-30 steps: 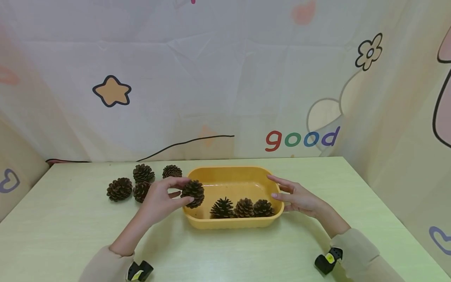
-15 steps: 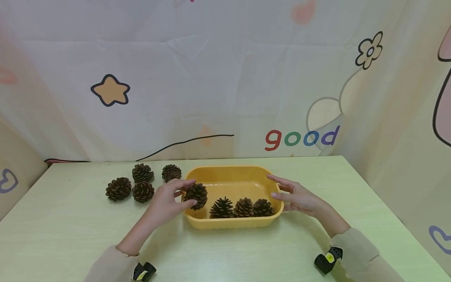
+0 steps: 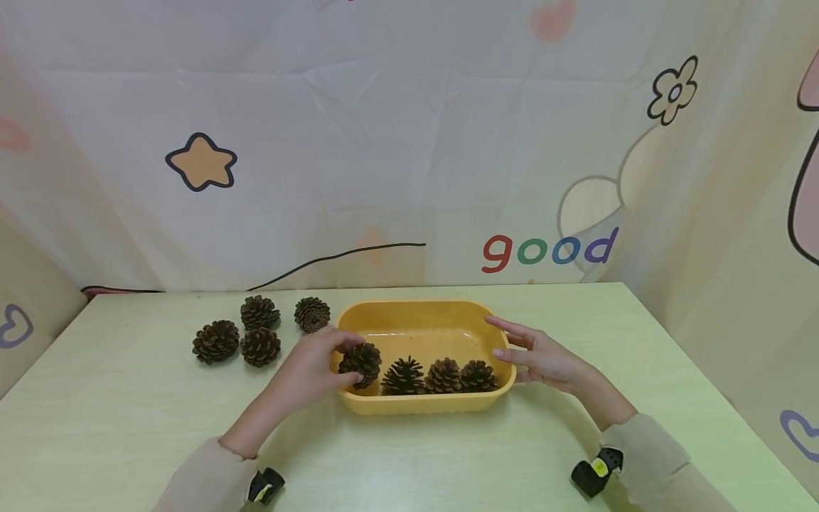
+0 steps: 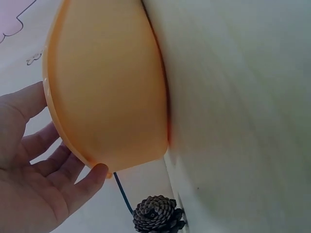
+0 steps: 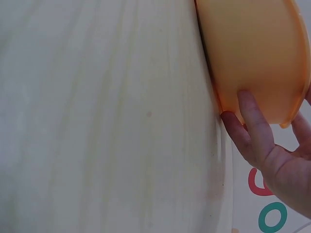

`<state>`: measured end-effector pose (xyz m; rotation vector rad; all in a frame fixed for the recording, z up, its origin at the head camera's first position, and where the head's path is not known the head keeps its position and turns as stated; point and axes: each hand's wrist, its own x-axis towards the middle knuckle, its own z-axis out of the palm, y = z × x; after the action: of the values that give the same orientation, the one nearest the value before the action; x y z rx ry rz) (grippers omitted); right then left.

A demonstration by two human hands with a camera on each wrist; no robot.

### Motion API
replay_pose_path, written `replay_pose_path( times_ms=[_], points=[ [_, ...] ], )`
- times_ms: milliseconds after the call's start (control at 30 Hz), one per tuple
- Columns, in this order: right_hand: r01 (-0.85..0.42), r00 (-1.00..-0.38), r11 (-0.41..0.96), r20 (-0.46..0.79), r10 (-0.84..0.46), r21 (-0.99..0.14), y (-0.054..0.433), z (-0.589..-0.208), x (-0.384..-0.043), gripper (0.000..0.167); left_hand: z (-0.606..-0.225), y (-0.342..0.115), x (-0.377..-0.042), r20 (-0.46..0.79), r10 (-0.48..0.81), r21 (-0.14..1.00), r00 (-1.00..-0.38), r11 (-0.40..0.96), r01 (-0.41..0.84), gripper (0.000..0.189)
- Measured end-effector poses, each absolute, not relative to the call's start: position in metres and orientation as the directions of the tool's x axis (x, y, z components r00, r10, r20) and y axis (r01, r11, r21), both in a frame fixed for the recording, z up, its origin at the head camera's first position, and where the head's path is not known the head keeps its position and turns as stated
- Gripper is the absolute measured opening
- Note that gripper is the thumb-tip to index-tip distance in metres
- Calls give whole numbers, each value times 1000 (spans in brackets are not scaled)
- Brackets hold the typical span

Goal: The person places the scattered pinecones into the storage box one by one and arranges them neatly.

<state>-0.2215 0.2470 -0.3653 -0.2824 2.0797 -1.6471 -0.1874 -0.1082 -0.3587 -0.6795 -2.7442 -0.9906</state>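
In the head view my left hand (image 3: 312,368) holds a brown pine cone (image 3: 361,365) between thumb and fingers, low inside the left end of a yellow plastic basin (image 3: 422,405). To the right of that cone, three pine cones (image 3: 443,375) stand in a row along the basin's near wall. At the other end, my right hand (image 3: 544,361) grips the rim, thumb over the edge and other fingers outside. The right wrist view shows fingers (image 5: 257,124) against the outer wall. In the left wrist view the basin wall hides the held cone.
Several loose pine cones (image 3: 216,343) lie on the pale green table (image 3: 409,462), left of the basin. One of them, a pine cone (image 3: 312,314), sits close to the basin's far left corner. A printed cloth (image 3: 409,156) hangs behind the table.
My left hand has carried the pine cone rightward and down, from over the basin's left rim into the basin. The right hand and the basin stay put.
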Motion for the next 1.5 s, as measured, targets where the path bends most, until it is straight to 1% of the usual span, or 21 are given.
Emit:
replay_pose_path(
  times_ms=[267,400,600,767,967,1200,1500],
  points=[
    [128,-868,255,-233,-439,-958,247,-365,-222,72,-352,-103,-189,193,439,494,-877,729,474,44],
    [130,-869,253,-233,-437,-959,246,-366,-222,72,-350,-100,-191,145,448,486,-882,744,458,43],
    [131,-871,257,-235,-432,-958,247,-366,-222,72,-344,-97,-193,34,445,476,-895,780,406,40],
    [130,-869,257,-235,-435,-958,246,-366,-222,71,-338,-95,-192,-31,461,460,-887,794,397,40],
    [128,-871,265,-237,-431,-956,246,-365,-221,72,-336,-96,-192,-25,479,474,-877,778,411,41],
    [127,-870,264,-235,-433,-956,245,-365,-221,70,-337,-98,-192,1,496,474,-869,765,437,36],
    [124,-873,272,-235,-427,-954,245,-365,-222,69,-336,-100,-194,4,511,492,-860,747,446,35]
  ],
)
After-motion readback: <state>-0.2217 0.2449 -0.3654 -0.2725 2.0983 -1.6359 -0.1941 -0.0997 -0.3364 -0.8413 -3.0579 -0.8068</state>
